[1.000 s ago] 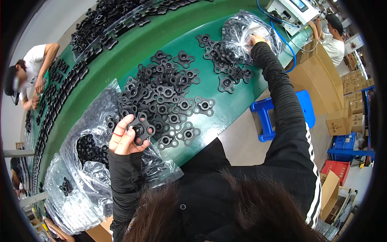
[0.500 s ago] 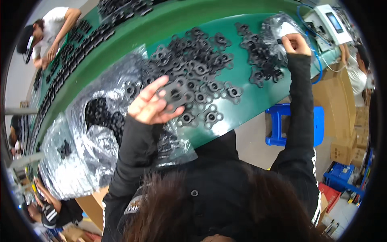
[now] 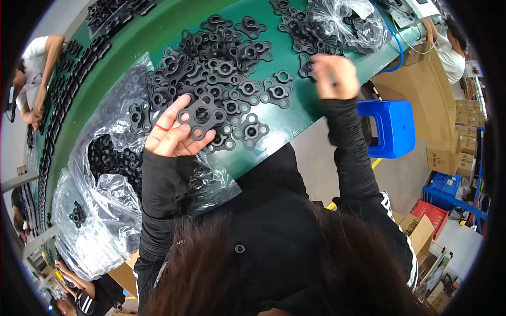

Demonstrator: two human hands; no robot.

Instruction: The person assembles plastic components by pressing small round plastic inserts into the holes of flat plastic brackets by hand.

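My left hand (image 3: pixel 171 138) holds a flat black plastic part (image 3: pixel 202 115) with round ring lobes and a raised hub, gripped at its edge between thumb and fingers. It is held over the near edge of a large heap of similar black parts (image 3: pixel 221 66) on the green table. My right hand (image 3: pixel 338 76) is raised in front of a smaller pile of black parts (image 3: pixel 300 34), its fingers curled together and blurred. Whatever its fingertips may hold is too small and smeared to name. Behind it lies a clear plastic bag (image 3: pixel 345 23) with dark pieces inside.
Left of the heap, a large clear bag (image 3: pixel 113 181) of black parts is spread open. A conveyor line with parts (image 3: pixel 74 81) curves along the far left, where other people work. A blue stool (image 3: pixel 391 129) and cardboard boxes (image 3: pixel 443 160) stand at the right.
My right hand has drawn back from the plastic bag, down and to the left. My left hand still holds the black part, now turned more face-up. The whole view has shifted.
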